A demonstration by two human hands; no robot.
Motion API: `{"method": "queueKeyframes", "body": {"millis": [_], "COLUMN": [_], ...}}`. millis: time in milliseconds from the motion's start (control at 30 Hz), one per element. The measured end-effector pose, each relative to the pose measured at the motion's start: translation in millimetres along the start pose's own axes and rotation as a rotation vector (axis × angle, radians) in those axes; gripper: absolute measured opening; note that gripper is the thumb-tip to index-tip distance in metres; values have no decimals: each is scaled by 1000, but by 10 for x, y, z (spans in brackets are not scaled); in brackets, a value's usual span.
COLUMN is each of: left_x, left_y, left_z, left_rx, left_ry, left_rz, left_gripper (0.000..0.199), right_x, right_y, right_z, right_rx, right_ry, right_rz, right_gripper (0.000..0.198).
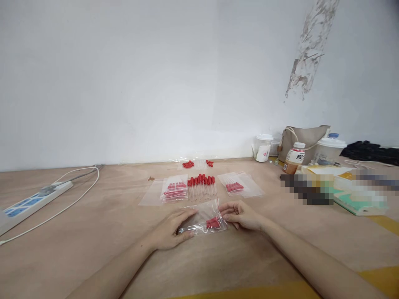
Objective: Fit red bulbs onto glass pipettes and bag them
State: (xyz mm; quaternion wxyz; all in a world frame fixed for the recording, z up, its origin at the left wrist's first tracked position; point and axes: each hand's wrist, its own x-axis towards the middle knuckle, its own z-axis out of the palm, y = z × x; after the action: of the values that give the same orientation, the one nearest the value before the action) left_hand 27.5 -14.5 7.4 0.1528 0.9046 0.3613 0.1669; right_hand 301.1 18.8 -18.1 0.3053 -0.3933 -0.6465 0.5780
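Observation:
A clear zip bag point(199, 218) lies on the table in front of me, with a few red pieces point(213, 222) toward its right end. My left hand point(173, 228) rests at the bag's left end, thumb and fingers apart around it. At the right edge, by the red seal line, my right hand point(238, 215) pinches the bag between thumb and fingers. Just beyond is a row of red-headed pieces with thin pale stems point(202, 185). Flat bags of similar red pieces lie on both sides, a left stack point(174, 189) and a right stack point(237, 185).
Small bags with loose red pieces point(188, 164) lie near the wall. A power strip point(34, 203) with a white cable is on the left. To the right stand a lidded cup point(263, 147), a drink bottle point(294, 158), a grey bag point(307, 141) and a green-and-white box point(361, 201).

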Motion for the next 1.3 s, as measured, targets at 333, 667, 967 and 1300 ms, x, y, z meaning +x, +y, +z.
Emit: {"method": "queueKeyframes", "body": {"millis": [333,667,967,1300], "left_x": [12,5,2,17], "left_y": [-28,-54,-44,-52], "left_z": [7,9,12,19], "left_rx": [40,76,87,89], "left_ry": [-47,-73,-84,-67], "left_rz": [24,28,26,32], "left_gripper": [47,48,48,48], "right_x": [391,1068,1040,322], "right_y": [-55,-303,-377,-9], "right_z": [-167,-154,-219,-173], "right_rx": [-546,-786,-754,-16], "right_ry": [524,678,606,680], "right_rz": [-65,145,151,-122], "right_gripper": [7,33,23,57]}}
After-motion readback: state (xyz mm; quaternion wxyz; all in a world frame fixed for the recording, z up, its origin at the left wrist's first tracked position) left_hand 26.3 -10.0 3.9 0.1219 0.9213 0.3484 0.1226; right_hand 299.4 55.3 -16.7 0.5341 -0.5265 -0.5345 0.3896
